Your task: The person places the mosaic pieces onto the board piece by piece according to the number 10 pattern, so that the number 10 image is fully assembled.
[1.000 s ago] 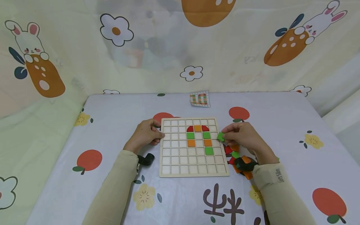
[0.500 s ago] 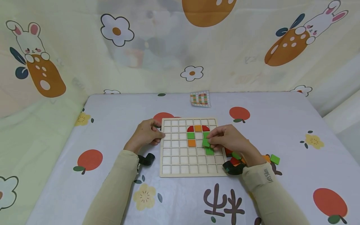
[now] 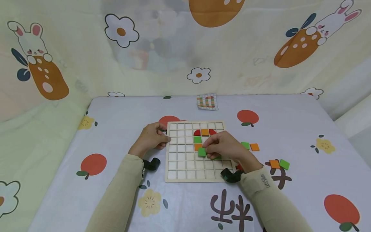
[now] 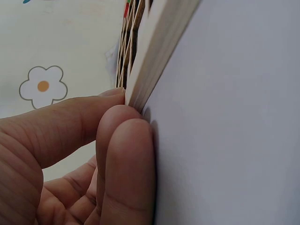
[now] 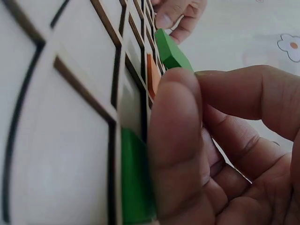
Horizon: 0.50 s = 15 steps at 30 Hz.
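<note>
Head view: right hand (image 3: 223,146) pinches green tile (image 3: 202,152) over board (image 3: 194,181), clear of rim.

A square green tile (image 3: 202,152) is pinched between the right fingers (image 3: 211,140), tilted over the board just below a seated orange tile; whether it touches the board cannot be told. The pale wooden grid board (image 3: 181,165) lies flat on the table (image 3: 185,206), its left edge held by the left fingers (image 3: 164,139). Its raised strips form square cells, with red, orange and green pieces set in some.
</note>
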Tool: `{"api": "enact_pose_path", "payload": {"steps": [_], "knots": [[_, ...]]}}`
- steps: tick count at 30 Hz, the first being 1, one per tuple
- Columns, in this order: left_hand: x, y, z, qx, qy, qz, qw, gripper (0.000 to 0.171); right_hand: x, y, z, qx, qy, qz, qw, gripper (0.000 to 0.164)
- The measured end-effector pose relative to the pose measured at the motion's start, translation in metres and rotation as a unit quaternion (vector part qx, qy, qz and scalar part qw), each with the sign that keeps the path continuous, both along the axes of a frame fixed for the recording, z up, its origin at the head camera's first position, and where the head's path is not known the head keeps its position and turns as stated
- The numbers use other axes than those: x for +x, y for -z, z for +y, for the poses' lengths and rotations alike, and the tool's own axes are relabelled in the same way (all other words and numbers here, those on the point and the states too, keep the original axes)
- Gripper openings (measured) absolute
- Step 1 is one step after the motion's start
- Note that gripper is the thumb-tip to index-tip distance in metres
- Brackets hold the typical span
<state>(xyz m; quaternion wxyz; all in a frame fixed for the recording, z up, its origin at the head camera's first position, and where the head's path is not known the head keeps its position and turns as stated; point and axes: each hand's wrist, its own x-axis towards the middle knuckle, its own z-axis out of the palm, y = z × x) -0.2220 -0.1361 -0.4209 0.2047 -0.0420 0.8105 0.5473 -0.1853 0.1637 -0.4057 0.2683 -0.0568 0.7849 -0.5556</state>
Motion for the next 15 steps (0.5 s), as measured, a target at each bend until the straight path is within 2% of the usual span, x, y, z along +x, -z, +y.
{"api": "enact_pose_path", "payload": {"steps": [6, 15], "knots": [[0.0006, -0.0008, -0.0002, 0.004, 0.002, 0.001, 1.0000, 0.048, 0.0015, 0.0000, -0.0060, 0.036, -0.008, 0.016, 0.999, 0.011], [0.0016, -0.0025, 0.0001, 0.003, 0.000, 0.000, 1.0000, 0.047, 0.0032, -0.0007, -0.0109, 0.062, -0.017, 0.027, 0.998, 0.010]]}}
